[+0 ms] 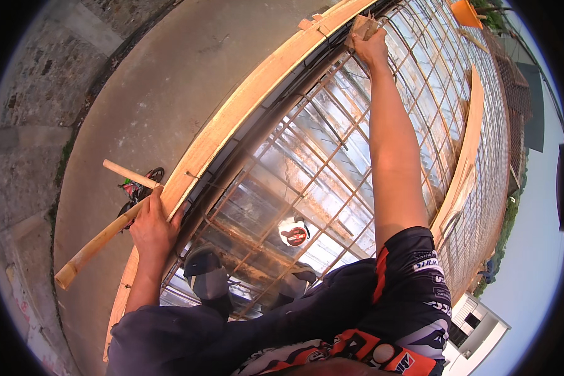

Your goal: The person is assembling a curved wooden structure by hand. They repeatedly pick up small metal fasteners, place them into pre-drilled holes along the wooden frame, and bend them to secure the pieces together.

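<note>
My left hand (151, 229) is closed over the edge of a long wooden board (232, 125), fingers on the outer side and thumb on the inner. Just beyond it, two bamboo poles (94, 247) stick out past the board. With my right arm stretched far forward, my right hand (373, 49) grips a short, rough wooden block (361, 29) close to the board's far part. Beneath both arms runs a grid of steel rebar (332, 156) over shiny metal sheeting (307, 131). Part of the block is hidden by my fingers.
Far below the board's outer side lie a concrete road (163, 81) and a motorbike (141, 188). My dark shoes (208, 276) stand among the bars, near a white and red round object (294, 232). Another plank (464, 163) lies rightward; an orange container (466, 12) sits far right.
</note>
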### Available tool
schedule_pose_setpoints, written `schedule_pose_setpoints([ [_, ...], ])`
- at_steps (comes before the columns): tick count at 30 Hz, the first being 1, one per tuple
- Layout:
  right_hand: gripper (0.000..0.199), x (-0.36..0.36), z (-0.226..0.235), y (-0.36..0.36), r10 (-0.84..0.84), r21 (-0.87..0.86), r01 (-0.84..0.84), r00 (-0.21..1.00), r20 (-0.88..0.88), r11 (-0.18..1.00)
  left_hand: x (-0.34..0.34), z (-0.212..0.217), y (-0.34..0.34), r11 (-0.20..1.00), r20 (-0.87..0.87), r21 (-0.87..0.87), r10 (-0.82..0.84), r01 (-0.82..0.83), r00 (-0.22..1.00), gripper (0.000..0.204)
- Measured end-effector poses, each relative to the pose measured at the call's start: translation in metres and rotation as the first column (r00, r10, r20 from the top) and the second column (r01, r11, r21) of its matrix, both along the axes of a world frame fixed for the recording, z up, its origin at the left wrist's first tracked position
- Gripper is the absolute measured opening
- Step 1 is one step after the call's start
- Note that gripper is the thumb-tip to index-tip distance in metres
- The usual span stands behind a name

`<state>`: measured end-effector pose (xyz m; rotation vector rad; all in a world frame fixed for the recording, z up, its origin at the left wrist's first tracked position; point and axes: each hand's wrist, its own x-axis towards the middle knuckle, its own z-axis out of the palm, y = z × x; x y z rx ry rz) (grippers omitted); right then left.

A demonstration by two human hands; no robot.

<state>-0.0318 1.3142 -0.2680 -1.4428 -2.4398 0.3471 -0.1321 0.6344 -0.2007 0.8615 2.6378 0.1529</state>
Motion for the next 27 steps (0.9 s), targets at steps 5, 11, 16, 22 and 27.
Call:
schedule_pose_setpoints([
  [5, 0.096, -0.02, -0.017, 0.01, -0.005, -0.018, 0.007, 0.997, 0.082, 1.0, 0.001, -0.008, -0.003, 1.0, -0.017, -0.024, -0.001, 0.0, 1.0, 0.069],
  [11, 0.078, -0.037, -0.05, 0.026, 0.021, 0.292, -0.059, 0.991, 0.132, 0.954, 0.0, -0.009, -0.002, 0.999, 0.006, -0.049, 0.01, -0.009, 1.0, 0.066],
  [16, 0.076, -0.02, -0.027, 0.044, 0.044, -0.003, -0.045, 0.996, -0.082, 0.999, 0.001, -0.015, -0.005, 0.999, -0.097, -0.021, -0.043, 0.041, 0.994, 0.071],
  [22, 0.073, 0.024, 0.009, 0.039, 0.236, 0.07, -0.228, 0.963, -0.129, 0.971, 0.0, -0.011, -0.006, 1.0, -0.085, -0.001, -0.027, 0.027, 0.996, 0.071],
  [27, 0.071, 0.031, -0.005, 0.027, 0.352, -0.025, -0.362, 0.919, -0.176, 0.932, -0.001, -0.008, 0.001, 0.999, -0.032, -0.044, -0.013, 0.011, 0.999, 0.068],
])
